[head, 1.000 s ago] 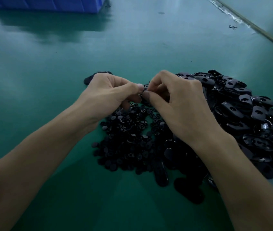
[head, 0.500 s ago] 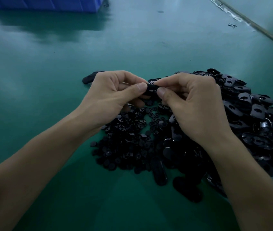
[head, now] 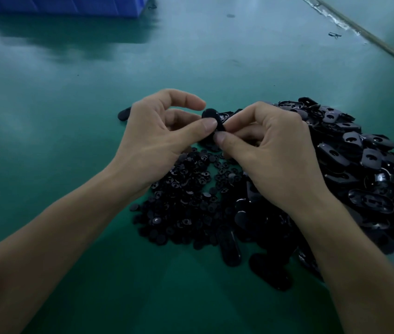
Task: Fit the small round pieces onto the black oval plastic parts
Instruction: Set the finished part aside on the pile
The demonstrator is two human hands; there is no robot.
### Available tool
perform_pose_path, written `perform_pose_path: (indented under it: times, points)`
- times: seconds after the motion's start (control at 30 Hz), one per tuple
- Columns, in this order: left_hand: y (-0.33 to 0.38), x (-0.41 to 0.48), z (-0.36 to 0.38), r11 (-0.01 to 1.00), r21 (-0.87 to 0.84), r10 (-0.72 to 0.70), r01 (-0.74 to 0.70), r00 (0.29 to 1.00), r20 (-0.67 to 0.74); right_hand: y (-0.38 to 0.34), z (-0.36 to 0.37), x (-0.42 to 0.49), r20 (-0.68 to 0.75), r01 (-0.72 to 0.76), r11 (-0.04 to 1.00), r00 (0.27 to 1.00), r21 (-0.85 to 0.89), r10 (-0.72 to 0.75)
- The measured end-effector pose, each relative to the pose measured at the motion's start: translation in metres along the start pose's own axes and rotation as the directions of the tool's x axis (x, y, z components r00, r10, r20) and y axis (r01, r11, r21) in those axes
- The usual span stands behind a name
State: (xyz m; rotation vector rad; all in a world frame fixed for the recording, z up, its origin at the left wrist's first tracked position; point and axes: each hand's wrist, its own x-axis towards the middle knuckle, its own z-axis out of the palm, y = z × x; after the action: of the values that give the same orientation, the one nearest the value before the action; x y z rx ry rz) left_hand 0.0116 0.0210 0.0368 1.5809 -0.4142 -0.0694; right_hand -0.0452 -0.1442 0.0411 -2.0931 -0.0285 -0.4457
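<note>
Head view: left hand (head: 152,141) and right hand (head: 275,150) both pinch one black oval part (head: 211,116), held above the small round pieces (head: 186,189) piled on the green surface (head: 70,116); oval-part heap (head: 359,160) at right.

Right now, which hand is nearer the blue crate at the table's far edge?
Left. The left hand is on the near side of the blue crate and somewhat to its right, well apart; the right hand is farther right, by the heap of oval parts.

Left hand (head: 152,143) and right hand (head: 273,153) pinch one black oval part (head: 211,116); small round pieces (head: 186,191) lie heaped beneath.
</note>
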Motion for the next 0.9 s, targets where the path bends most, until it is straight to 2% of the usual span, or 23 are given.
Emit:
perform_pose_path:
  times: [0.2,0.33,0.47,0.53,0.63,0.77,0.9]
  points:
    - [-0.004,-0.002,0.003,1.000,-0.017,0.021,-0.020,0.998,0.054,-0.002,0.002,-0.002,0.013,0.032,0.984,0.999,-0.177,-0.030]
    - [-0.008,0.000,0.001,0.999,0.038,0.024,-0.024,1.000,-0.004,-0.005,0.002,-0.008,0.076,0.101,0.914,0.994,-0.393,-0.077]
    - [-0.016,0.001,0.001,0.999,0.048,0.024,-0.021,0.998,-0.065,-0.010,0.003,-0.011,0.308,0.225,0.790,0.950,-0.570,-0.048]
    - [-0.017,0.003,0.000,0.996,0.064,0.058,-0.054,0.997,-0.059,-0.011,0.005,-0.011,0.398,0.280,0.760,0.917,-0.587,-0.030]
    - [-0.020,0.004,-0.002,0.990,0.108,0.093,-0.090,0.995,-0.032,-0.013,0.006,-0.011,0.441,0.306,0.751,0.897,-0.585,-0.022]
    - [-0.023,0.004,-0.001,0.990,0.112,0.085,-0.083,0.996,-0.015,-0.010,0.008,-0.011,0.447,0.313,0.760,0.894,-0.570,-0.032]
    - [-0.023,0.003,0.001,0.996,0.074,0.053,-0.049,0.997,-0.062,-0.009,0.011,-0.012,0.402,0.319,0.748,0.913,-0.582,-0.077]
